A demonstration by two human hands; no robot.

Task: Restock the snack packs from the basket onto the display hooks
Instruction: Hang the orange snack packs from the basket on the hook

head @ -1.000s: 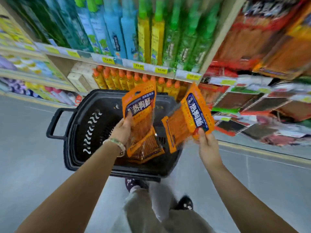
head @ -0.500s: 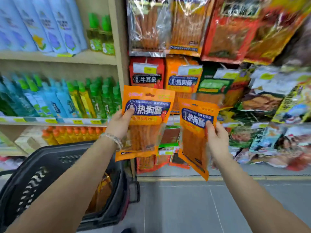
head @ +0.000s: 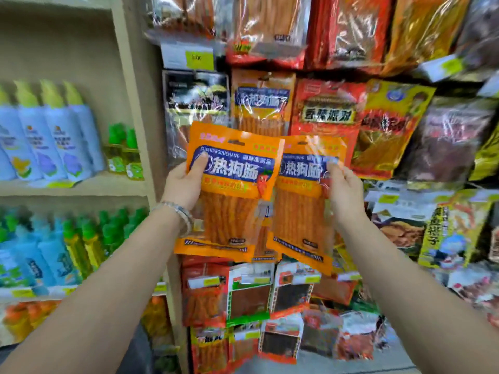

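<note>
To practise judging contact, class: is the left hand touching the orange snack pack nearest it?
Touching. The head view shows the left hand gripping the left orange snack pack, thumb pressed on its blue label.

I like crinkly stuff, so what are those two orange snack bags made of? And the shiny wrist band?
The left orange bag and the right orange bag look like thin glossy plastic film: printed orange on top, see-through lower down, with white glare and wrinkles. The wrist band looks like silvery metal, going by its grey shine, though blur leaves beads possible.
</note>
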